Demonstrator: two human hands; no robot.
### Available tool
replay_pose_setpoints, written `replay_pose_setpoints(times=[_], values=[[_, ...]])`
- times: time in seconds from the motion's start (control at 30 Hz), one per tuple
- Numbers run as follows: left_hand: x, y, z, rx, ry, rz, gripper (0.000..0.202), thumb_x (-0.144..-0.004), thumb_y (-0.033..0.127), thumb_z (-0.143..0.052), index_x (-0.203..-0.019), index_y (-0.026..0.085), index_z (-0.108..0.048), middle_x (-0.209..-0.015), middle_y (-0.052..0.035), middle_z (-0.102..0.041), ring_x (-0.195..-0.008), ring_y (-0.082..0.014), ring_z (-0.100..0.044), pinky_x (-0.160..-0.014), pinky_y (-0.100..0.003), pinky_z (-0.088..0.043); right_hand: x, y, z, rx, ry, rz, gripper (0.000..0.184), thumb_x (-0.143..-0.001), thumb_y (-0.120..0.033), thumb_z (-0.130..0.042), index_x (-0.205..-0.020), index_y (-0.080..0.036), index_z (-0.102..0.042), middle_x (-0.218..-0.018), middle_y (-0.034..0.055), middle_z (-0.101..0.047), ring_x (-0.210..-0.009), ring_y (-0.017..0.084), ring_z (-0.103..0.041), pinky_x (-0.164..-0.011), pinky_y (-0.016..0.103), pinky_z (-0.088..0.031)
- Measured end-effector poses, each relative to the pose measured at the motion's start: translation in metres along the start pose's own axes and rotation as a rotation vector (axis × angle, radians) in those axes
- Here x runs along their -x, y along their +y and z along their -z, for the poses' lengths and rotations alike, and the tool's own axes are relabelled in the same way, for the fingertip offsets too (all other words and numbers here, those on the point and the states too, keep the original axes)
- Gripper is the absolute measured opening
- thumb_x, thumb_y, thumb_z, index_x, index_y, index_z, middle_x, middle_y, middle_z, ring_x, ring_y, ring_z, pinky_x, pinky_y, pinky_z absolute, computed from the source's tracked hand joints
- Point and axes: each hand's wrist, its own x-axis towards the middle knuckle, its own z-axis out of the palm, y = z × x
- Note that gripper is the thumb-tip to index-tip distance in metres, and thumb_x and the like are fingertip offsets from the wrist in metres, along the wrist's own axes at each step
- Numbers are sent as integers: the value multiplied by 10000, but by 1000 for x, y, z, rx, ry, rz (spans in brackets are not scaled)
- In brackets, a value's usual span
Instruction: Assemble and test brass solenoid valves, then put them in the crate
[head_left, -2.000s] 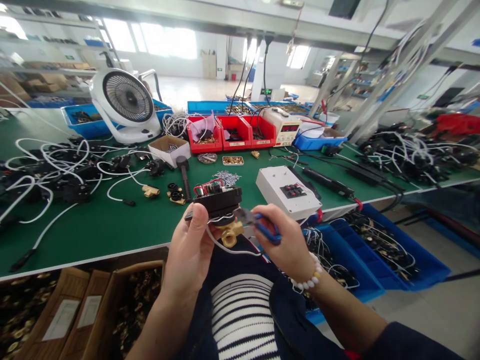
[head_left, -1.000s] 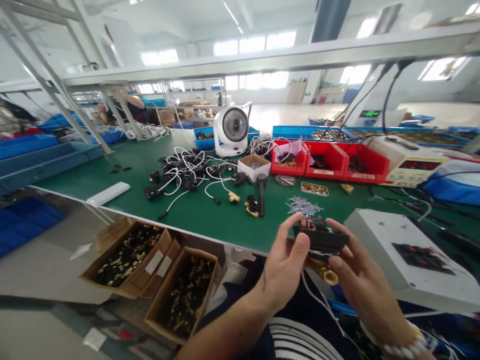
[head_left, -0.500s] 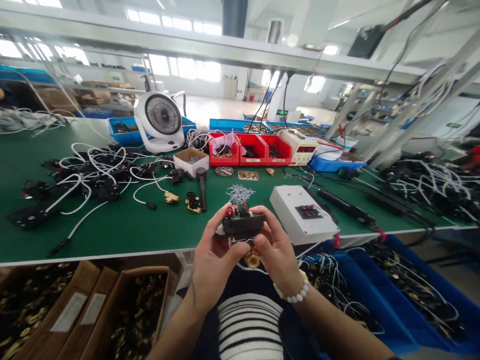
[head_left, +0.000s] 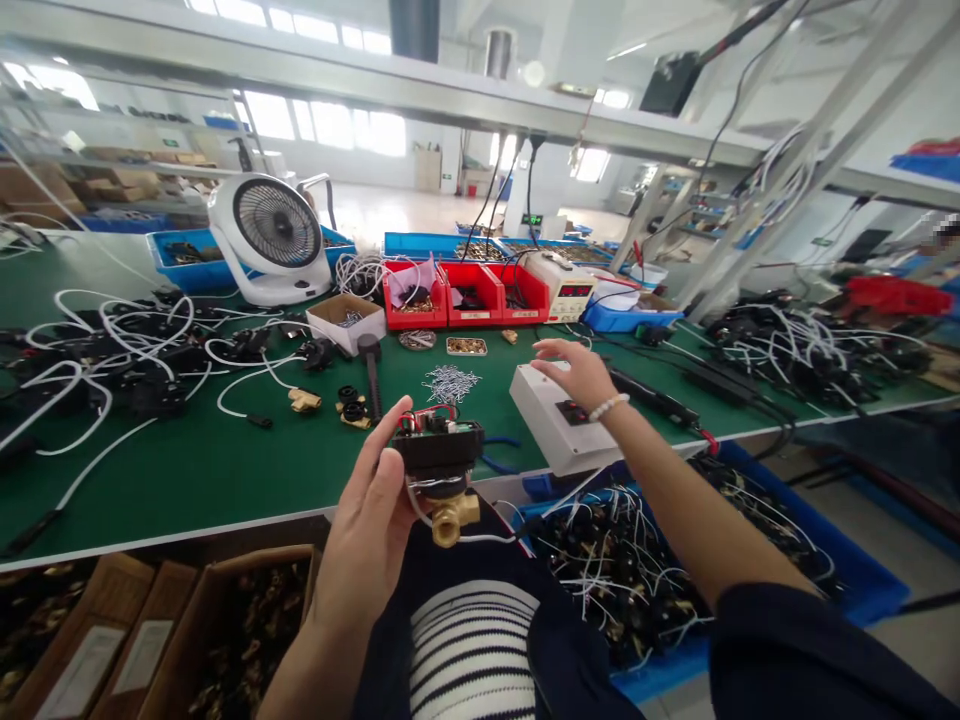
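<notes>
My left hand (head_left: 364,535) is closed around a motorized brass valve above the table's front edge. The valve's black actuator housing (head_left: 441,450) is uncovered on top, with red wires and a green circuit board showing. Below it sits the brass valve body (head_left: 454,516), and a white cable trails to the right. My right hand (head_left: 579,378) is stretched out over the far part of a light grey box (head_left: 551,425) with a black socket on top. Its fingers are extended and slightly bent, with nothing visible in them. A pile of small screws (head_left: 450,384) lies left of that hand.
Blue curved handles (head_left: 501,455) lie beside the grey box. A black hammer-shaped tool (head_left: 371,375) and brass fittings (head_left: 305,400) are to the left. Red bins (head_left: 472,312), a power supply (head_left: 574,300) and a white fan (head_left: 277,230) stand behind. A blue crate (head_left: 847,590) sits below right.
My right hand has let go of the valve and moved forward and right over the grey box. The left hand keeps the valve, now farther left in view. The camera view has turned right.
</notes>
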Motion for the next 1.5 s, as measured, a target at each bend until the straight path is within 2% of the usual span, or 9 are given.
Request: replay_pose_setpoints(times=[0.1, 0.23, 0.33, 0.57, 0.77, 0.9, 1.1, 1.27, 1.5], values=[[5, 6, -7, 6, 20, 27, 457, -935, 468, -577, -1365, 313, -558, -1180, -64, -710, -782, -198, -730, -712, -310, -610, -30, 47, 14, 7, -152, -95, 360, -686, -439, -798, -889, -147, -740, -907, 105, -743, -899, 253, -666, -921, 446, -508], [12, 10, -16, -16, 32, 7, 423, -954, 460, -533, -1341, 298, -587, -1120, -70, -725, -762, -210, -726, -679, -326, -611, -31, 69, 7, -30, -197, -130, 417, -679, -497, -774, -874, -130, -743, -898, 108, -748, -820, 219, -656, -809, 370, -525], [15, 12, -19, -23, 28, 22, 430, -955, 483, -522, -1340, 303, -589, -1064, -64, -734, -761, -215, -729, -664, -316, -607, -27, 70, 1, -23, -169, -142, 399, -687, -490, -754, -875, -139, -743, -901, 99, -746, -829, 223, -649, -828, 381, -512], [22, 15, -21, -37, 25, -29, 423, -963, 485, -505, -1333, 301, -596, -1132, -62, -722, -774, -207, -729, -727, -323, -609, -31, 66, -3, 1, -151, -149, 258, -708, -361, -722, -847, -144, -740, -872, 87, -753, -812, 217, -654, -848, 370, -504], [24, 14, -20, -54, 8, -56, 436, -932, 538, -541, -1312, 336, -610, -1230, -53, -688, -770, -204, -722, -742, -339, -606, -27, 65, -6, 24, -116, -146, 292, -742, -401, -689, -877, -147, -740, -863, 80, -752, -808, 218, -646, -824, 358, -500], [24, 13, -15, -58, -4, -53, 551, -879, 567, -617, -1366, 315, -561, -1217, -78, -689, -810, -216, -721, -728, -311, -603, -26, 63, -6, 32, -102, -149, 307, -754, -423, -677, -866, -145, -742, -827, 78, -743, -798, 217, -635, -803, 344, -486], [33, 12, -20, -168, 87, -140, 669, -745, 300, -828, -1353, 376, -560, -1249, 1, -676, -1047, -206, -687, -896, -236, -561, -24, 61, -5, 19, -99, -159, 339, -772, -459, -640, -859, -141, -718, -788, 70, -724, -709, 183, -599, -742, 322, -472], [38, 13, -24, -230, 104, -150, 740, -667, 200, -866, -1335, 340, -579, -1163, -21, -698, -939, -212, -710, -834, -247, -592, -25, 62, -6, 7, -109, -158, 366, -775, -500, -614, -835, -146, -682, -745, 59, -698, -643, 159, -553, -695, 310, -460], [40, 16, -23, -256, 56, -160, 607, -673, 169, -860, -1213, 308, -621, -1082, -7, -704, -882, -180, -720, -794, -219, -598, -26, 64, -6, 23, -107, -134, 411, -762, -586, -583, -676, -186, -608, -682, 42, -648, -649, 169, -540, -693, 312, -434]])
